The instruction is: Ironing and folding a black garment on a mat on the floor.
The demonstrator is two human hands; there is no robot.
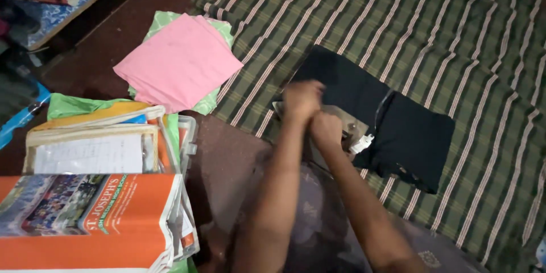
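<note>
My left hand (301, 99) and my right hand (325, 129) are pressed together, both blurred, fingers curled into fists. They sit on top of a grey metal iron (348, 123), which rests on a folded dark garment (409, 136). What the fingers close around is hidden by the hands themselves. A white plug or cord end (363, 143) lies just right of my right hand. The garment is spread on a green striped cloth (443, 40) that covers the floor.
Folded pink fabric (179, 62) lies on a light green piece (165, 21) to the left. A stack of books and papers with an orange cover (108, 222) fills the lower left. Dark red floor (227, 153) shows between them.
</note>
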